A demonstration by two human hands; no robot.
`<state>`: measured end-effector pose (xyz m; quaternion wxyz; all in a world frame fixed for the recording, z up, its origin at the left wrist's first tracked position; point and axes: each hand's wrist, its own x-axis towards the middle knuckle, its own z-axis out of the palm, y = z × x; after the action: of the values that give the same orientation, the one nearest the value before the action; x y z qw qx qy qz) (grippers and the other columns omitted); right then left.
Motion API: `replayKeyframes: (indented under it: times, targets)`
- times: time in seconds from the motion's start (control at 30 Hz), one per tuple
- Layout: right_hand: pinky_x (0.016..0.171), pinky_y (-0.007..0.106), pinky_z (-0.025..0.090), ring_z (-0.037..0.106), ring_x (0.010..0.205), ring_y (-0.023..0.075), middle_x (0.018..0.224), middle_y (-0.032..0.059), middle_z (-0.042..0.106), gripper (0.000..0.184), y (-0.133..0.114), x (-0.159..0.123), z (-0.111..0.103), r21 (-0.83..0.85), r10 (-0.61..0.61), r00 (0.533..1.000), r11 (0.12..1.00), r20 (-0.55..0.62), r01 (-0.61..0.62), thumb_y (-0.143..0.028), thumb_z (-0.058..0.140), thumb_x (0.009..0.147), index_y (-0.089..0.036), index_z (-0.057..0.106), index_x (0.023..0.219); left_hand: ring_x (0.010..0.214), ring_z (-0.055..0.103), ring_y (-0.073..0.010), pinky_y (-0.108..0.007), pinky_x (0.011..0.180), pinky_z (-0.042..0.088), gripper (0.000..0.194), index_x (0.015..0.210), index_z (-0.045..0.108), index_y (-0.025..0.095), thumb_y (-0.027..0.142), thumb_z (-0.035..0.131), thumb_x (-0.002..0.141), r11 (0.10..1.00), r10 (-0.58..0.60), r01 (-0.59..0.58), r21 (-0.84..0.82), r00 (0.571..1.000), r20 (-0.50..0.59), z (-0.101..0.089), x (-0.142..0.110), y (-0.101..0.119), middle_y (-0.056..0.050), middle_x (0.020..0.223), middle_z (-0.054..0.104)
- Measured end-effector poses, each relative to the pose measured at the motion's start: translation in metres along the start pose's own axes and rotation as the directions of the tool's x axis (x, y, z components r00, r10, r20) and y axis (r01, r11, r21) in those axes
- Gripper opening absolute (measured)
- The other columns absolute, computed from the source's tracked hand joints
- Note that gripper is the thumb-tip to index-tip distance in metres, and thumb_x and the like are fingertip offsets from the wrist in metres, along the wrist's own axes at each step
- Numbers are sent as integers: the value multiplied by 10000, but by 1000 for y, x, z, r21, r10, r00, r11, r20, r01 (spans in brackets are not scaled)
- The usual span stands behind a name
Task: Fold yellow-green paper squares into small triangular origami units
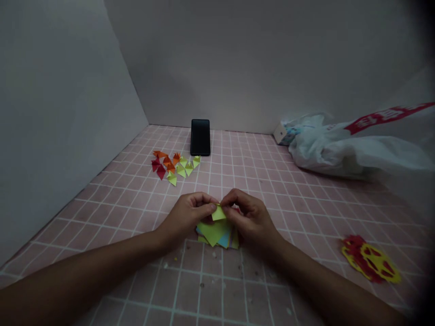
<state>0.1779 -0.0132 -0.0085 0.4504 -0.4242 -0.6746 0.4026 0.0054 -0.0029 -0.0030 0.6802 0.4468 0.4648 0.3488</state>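
Observation:
My left hand (188,215) and my right hand (249,217) meet at the centre of the pink tiled surface (272,190). Both pinch one small yellow-green paper piece (218,213) between thumb and fingers. Right beneath them lies a small stack of coloured paper squares (217,233), yellow-green on top with blue and pink edges showing. Farther back to the left sits a cluster of several folded paper triangles (174,165) in red, orange and yellow-green.
A black phone (200,136) stands against the back wall. A white plastic bag (343,147) with a red stripe lies at the right, a small box (280,132) beside it. Red and yellow paper cut-outs (370,259) lie at the near right. Grey walls enclose the left and back.

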Motion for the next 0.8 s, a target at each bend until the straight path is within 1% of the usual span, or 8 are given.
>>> replayKeyframes:
  times: [0.07, 0.23, 0.33, 0.47, 0.6, 0.7, 0.8]
  targets:
    - [577, 230, 395, 528, 655, 122, 707, -4, 588, 111, 1, 0, 0, -17, -26, 1000, 1000, 0, 26, -94, 548, 790, -175, 612, 748, 548, 548, -76, -191, 564, 398, 153, 792, 693, 146, 266, 713, 701, 1000, -15, 16, -22, 1000, 12, 0, 0, -1, 27, 622, 625]
    - [599, 244, 406, 545, 663, 127, 710, 0, 597, 125, 2, 0, -2, -66, -86, 996, 994, 9, 86, -75, 543, 789, -174, 607, 748, 546, 565, -83, -190, 567, 408, 149, 795, 695, 148, 257, 707, 694, 989, -100, 101, -107, 995, 20, 0, 1, -2, 10, 601, 641]
    - [614, 253, 408, 546, 664, 127, 712, 1, 590, 139, 3, 1, -3, -107, -137, 990, 984, 39, 141, -64, 533, 794, -175, 598, 740, 557, 578, -92, -197, 578, 423, 158, 798, 691, 147, 264, 712, 693, 984, -111, 115, -136, 993, 37, 0, 2, -3, 3, 602, 642]
    - [617, 258, 403, 534, 658, 127, 712, 3, 572, 151, 5, 1, -4, -153, -193, 979, 968, 60, 200, -52, 518, 803, -174, 588, 749, 556, 576, -88, -204, 602, 442, 211, 750, 679, 142, 345, 727, 718, 992, -67, 72, -106, 996, 56, -2, 5, -4, 12, 620, 626]
    - [625, 267, 403, 532, 668, 134, 716, 10, 562, 156, 6, 1, -3, -170, -223, 971, 957, 87, 235, -48, 507, 811, -169, 592, 760, 515, 546, -77, -186, 552, 398, 225, 714, 668, 149, 361, 745, 709, 996, -76, 78, -35, 996, 40, -3, 6, -3, 27, 551, 604]
    - [633, 268, 410, 542, 696, 141, 747, 18, 572, 128, 6, 1, -3, -159, -195, 978, 966, 75, 204, -72, 517, 826, -165, 600, 797, 515, 547, -79, -190, 552, 391, 211, 714, 661, 153, 345, 747, 703, 995, -86, 87, -53, 996, 18, -2, 6, -3, 27, 553, 608]
    - [626, 260, 415, 549, 729, 145, 788, 21, 578, 89, 4, 1, -3, -115, -81, 995, 990, 52, 86, -104, 540, 825, -166, 601, 845, 543, 569, -88, -202, 588, 416, 209, 721, 653, 151, 331, 756, 695, 991, -83, 82, -102, 996, -11, -1, 4, -3, 17, 588, 628]
